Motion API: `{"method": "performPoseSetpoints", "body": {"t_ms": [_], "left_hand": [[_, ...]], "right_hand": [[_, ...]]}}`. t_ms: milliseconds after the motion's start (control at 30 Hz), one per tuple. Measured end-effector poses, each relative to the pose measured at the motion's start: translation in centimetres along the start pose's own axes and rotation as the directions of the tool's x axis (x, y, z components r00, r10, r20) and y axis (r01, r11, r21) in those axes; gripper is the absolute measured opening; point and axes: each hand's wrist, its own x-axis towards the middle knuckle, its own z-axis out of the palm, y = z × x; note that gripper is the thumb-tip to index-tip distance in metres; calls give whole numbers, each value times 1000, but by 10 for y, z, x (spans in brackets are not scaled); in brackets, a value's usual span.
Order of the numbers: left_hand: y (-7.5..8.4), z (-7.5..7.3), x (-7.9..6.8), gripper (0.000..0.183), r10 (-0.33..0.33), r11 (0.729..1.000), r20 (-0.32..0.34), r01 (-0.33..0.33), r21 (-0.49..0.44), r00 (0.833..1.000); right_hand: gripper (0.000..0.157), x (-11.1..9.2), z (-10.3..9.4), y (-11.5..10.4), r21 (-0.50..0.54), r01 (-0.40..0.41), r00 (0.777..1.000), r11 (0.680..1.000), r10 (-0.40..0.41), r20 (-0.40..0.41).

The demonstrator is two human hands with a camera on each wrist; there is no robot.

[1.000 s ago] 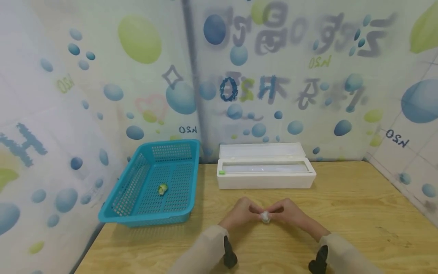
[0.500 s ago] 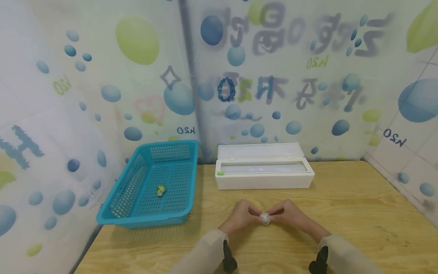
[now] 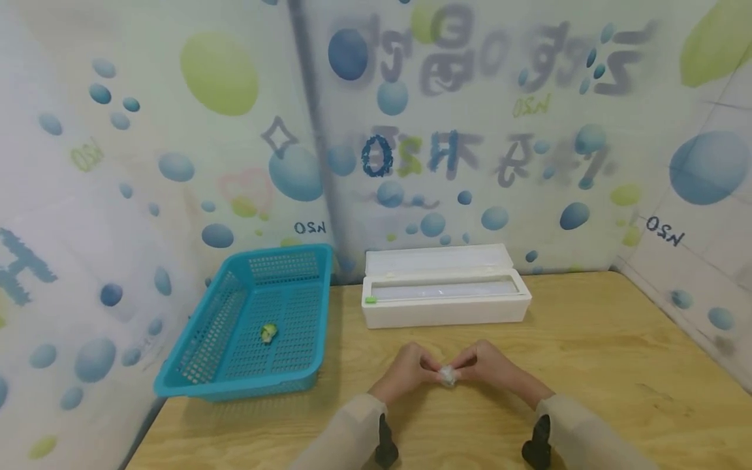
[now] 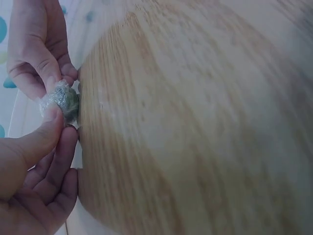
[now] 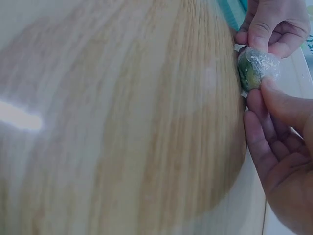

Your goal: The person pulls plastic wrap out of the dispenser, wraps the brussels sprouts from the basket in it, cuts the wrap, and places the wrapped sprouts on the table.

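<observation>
Across the last second little has changed except the view, which has slid so that the basket, box and hands all sit slightly farther left in the frame. At lower centre, the left hand pinches one side of a small wrapped bundle between thumb and fingers. The right hand, to the right of it, pinches the other side in the same fashion. The grip appears unchanged, suggesting the handling of the bundle is at the same stage. Close-up wrist views show crinkled clear film around something green; whether it touches the wooden table cannot be told.

At left in the frame, a blue slotted basket holds a single green, sprout-like vegetable, lying on its floor and touched by neither hand. At centre, behind the hands, a long white box stands with its lid raised. Inside lies what looks like a roll of film, with a green tab at the box's left end.
</observation>
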Motion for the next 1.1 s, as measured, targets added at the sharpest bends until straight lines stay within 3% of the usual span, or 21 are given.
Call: {"method": "performPoseSetpoints", "body": {"t_ms": [100, 300, 467, 600, 900, 1100], "left_hand": [[2, 0, -3, 7, -27, 1000, -11, 27, 0, 1000], [-1, 0, -7, 10, -90, 996, -68, 89, -17, 994], [1, 4, -4, 13, -166, 984, -30, 164, -65, 986], [1, 7, 1, 15, -185, 978, 7, 185, -91, 983], [16, 31, 35, 13, -174, 978, 49, 179, -111, 983], [26, 55, 61, 15, -184, 977, 54, 188, -98, 981]], "right_hand": [[14, 0, 0, -3, -11, 9, 1000, 1000, -9, 1], [19, 0, 0, -2, 73, 11, 1000, 997, -11, 3], [20, -6, -4, 1, 85, 2, 1000, 996, 0, -23], [20, -7, -6, 6, 84, -18, 999, 996, 21, -38], [25, -23, -34, 22, 75, -127, 987, 989, 133, -89], [30, -39, -56, 33, 47, -202, 970, 978, 207, -130]]}}
